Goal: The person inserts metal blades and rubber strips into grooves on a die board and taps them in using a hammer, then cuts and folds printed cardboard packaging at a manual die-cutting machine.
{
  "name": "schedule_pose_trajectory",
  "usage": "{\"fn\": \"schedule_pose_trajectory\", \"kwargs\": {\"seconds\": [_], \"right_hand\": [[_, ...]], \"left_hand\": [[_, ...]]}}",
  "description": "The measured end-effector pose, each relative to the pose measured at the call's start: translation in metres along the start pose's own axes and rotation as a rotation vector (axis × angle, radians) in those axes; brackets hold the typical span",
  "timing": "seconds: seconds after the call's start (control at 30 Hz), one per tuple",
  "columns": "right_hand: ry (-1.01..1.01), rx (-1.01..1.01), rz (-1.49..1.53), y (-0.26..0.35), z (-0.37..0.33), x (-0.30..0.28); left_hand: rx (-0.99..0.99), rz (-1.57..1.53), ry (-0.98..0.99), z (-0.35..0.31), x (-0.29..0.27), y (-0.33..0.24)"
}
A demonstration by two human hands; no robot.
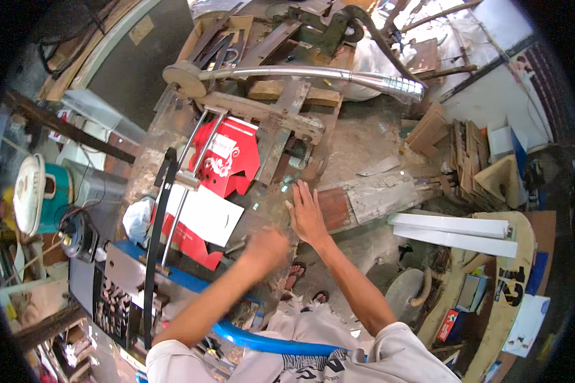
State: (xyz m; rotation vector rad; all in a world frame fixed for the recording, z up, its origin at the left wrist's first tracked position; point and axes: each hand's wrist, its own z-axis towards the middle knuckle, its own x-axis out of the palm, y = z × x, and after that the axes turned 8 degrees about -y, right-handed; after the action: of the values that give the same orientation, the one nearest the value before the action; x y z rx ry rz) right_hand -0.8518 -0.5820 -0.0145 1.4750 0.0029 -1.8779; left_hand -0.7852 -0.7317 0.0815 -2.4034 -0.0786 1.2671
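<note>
My right hand reaches forward with its fingers stretched out, over the bench beside the reddish-brown end of a worn wooden board. Nothing shows in it. To its left, my left hand is smeared by motion, so its fingers cannot be made out. It is near a white sheet of paper or card, which lies over a red printed card piece. Another red card piece with a white swirl pattern lies farther off, partly beneath two metal rods. A black bar or strap runs along their left side.
A long chrome lever with a grip crosses the far side. A blue curved bar passes before my waist. Two white folded strips lie at right, near stacked brown card. A teal and white container stands far left.
</note>
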Motion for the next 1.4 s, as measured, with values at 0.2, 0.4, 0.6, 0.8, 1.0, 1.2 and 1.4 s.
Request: {"fn": "schedule_pose_trajectory", "kwargs": {"seconds": [0.2,0.4,0.6,0.8,1.0,1.2,1.4], "right_hand": [[-0.066,0.025,0.072,-0.012,0.038,0.006],[0.111,-0.218,0.184,0.043,0.019,0.025],[-0.019,-0.069,0.283,0.036,0.048,0.039],[-0.041,-0.21,0.309,0.047,0.02,0.052],[-0.01,-0.343,0.305,-0.002,-0.031,0.014],[0.059,-0.315,0.327,-0.022,-0.078,-0.041],[-0.003,-0.169,0.338,-0.018,-0.038,-0.048]], "left_hand": [[0.081,-0.71,-0.04,0.038,0.115,-0.095],[-0.157,-2.467,-0.247,0.133,0.236,-0.068],[-0.13,-2.927,-0.523,0.131,0.233,-0.063],[0.318,-3.183,-0.482,0.131,0.231,-0.063],[0.124,-3.166,-0.569,0.128,0.206,-0.086],[0.242,-3.236,-0.539,0.125,0.216,-0.08],[0.49,-3.206,-0.443,0.132,0.211,-0.074]]}}
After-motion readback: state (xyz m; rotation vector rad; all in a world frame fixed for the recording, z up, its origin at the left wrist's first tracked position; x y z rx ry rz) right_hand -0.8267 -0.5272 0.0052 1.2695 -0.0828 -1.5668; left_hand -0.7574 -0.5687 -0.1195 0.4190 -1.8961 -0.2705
